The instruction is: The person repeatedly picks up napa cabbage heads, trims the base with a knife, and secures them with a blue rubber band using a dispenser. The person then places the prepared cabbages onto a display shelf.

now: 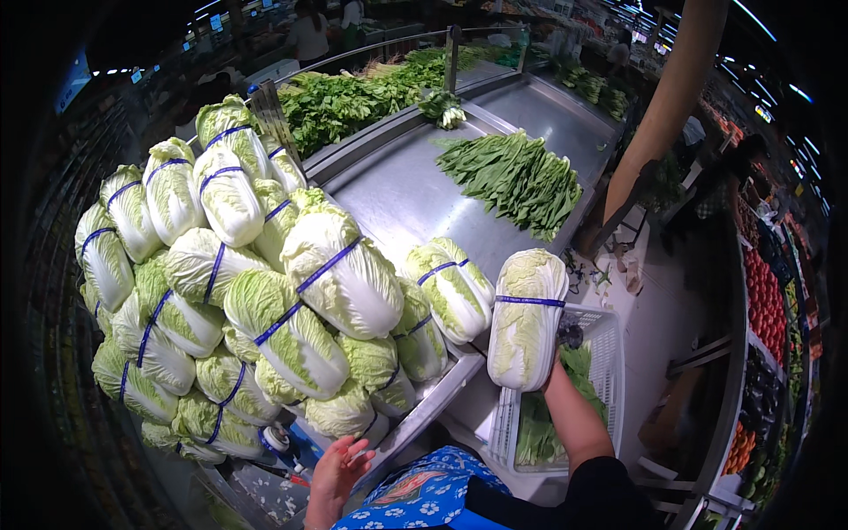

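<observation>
A napa cabbage (528, 331) with a purple tape band around its middle stands upright in my right hand (554, 376). The palm and fingers are mostly hidden behind it. My left hand (341, 467) holds nothing, its fingers apart, just below the front of a heap of banded napa cabbages. One large cabbage (341, 275) lies on top of that heap, and another cabbage (286, 334) leans in front of it. Two banded cabbages (450, 288) lie side by side at the heap's right end, left of the held one.
Leafy greens (513, 180) lie in a row on the metal display counter (397, 179). Bunched greens (358, 99) fill a section behind a rail. Below my right arm is a white plastic crate (613, 358) holding greens. A brown pillar (652, 112) rises at the right. A tape roll (275, 437) sits near my left hand.
</observation>
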Available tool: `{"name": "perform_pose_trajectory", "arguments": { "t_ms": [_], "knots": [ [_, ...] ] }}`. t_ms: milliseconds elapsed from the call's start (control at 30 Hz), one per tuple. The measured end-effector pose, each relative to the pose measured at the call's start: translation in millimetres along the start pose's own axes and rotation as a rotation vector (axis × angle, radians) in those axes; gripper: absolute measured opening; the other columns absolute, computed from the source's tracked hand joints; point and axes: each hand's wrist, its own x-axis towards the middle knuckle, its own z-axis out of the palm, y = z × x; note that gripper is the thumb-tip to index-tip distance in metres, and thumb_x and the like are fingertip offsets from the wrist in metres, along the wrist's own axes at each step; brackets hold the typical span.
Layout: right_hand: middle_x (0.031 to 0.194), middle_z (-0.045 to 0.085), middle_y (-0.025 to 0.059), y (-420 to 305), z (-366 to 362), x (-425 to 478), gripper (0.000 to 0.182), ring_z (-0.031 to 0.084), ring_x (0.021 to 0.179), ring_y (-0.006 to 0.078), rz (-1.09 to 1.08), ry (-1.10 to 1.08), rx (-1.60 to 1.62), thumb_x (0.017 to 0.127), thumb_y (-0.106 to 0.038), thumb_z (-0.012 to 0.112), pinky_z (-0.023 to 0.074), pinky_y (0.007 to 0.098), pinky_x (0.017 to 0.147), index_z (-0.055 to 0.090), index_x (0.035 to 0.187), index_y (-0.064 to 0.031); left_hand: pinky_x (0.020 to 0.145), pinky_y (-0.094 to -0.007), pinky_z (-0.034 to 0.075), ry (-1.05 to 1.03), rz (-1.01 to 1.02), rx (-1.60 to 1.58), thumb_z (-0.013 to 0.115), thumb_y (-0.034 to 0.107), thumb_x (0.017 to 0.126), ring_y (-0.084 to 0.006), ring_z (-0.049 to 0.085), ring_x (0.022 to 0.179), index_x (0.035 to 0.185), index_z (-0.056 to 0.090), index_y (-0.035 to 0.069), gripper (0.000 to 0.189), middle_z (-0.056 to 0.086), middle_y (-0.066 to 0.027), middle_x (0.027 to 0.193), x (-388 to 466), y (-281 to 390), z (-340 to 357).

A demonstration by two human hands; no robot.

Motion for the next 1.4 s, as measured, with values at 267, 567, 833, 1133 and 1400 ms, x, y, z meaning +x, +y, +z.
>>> {"name": "perform_pose_trajectory", "arguments": {
  "t_ms": [267, 567, 833, 1133, 1400],
  "knots": [
    [0.136, 0.056, 0.0139, -133.4, -116.7, 149.3, 0.068, 0.059, 0.117, 0.0272, -0.153, 0.193, -0.122, 0.097, -0.058, 0.044, 0.0466, 0.0434, 0.101, 0.044, 0.143, -0.0075, 0.086, -0.0441, 0.053, 0.219, -0.164, -0.085, 0.050, 0.026, 0.100, -0.0385, 0.061, 0.106, 0.121, 0.049, 0.005, 0.029, 0.060, -0.0198, 0.123, 72.7, 1.6, 28.1],
    [0.138, 0.055, 0.0083, -168.6, -177.9, 274.6, 0.072, 0.059, 0.118, 0.0209, 0.112, 0.290, -0.720, 0.096, -0.060, 0.046, 0.0461, 0.0388, 0.100, 0.040, 0.146, -0.0091, 0.086, -0.0437, 0.053, 0.361, -0.161, -0.090, 0.049, 0.024, 0.100, -0.0384, 0.061, 0.106, 0.119, 0.049, 0.005, 0.027, 0.060, -0.0198, 0.122, 114.2, 21.5, 46.7],
    [0.129, 0.061, 0.0155, -125.2, -192.4, 311.4, 0.068, 0.053, 0.123, 0.0253, 0.016, 0.576, -1.498, 0.098, -0.060, 0.034, 0.0369, 0.0337, 0.104, 0.052, 0.136, -0.0069, 0.086, -0.0434, 0.053, 0.301, -0.117, -0.337, 0.048, 0.022, 0.101, -0.0383, 0.061, 0.105, 0.117, 0.049, 0.005, 0.024, 0.060, -0.0197, 0.122, 67.6, -28.7, -28.5],
    [0.145, 0.046, 0.0197, -163.7, -5.8, 308.4, 0.051, 0.048, 0.130, 0.0323, -0.834, 0.301, -1.762, 0.104, -0.034, 0.043, 0.0374, 0.0379, 0.107, 0.041, 0.145, -0.0032, 0.089, -0.0303, 0.052, 0.390, 0.006, -0.305, 0.049, 0.020, 0.101, -0.0209, 0.062, 0.111, 0.134, 0.047, 0.007, 0.035, 0.058, -0.0114, 0.131, -4.0, -59.8, -10.9],
    [0.125, 0.059, 0.0175, 54.6, 287.5, 102.0, 0.049, 0.051, 0.122, 0.0305, -1.175, -0.620, -1.397, 0.105, -0.037, 0.040, 0.0350, 0.0440, 0.106, 0.052, 0.129, 0.0044, 0.082, -0.0232, 0.049, 0.419, 0.218, -0.285, 0.047, 0.019, 0.099, -0.0119, 0.062, 0.101, 0.132, 0.050, 0.007, 0.035, 0.060, -0.0076, 0.126, -57.8, -86.1, -53.1]
  ]
}}
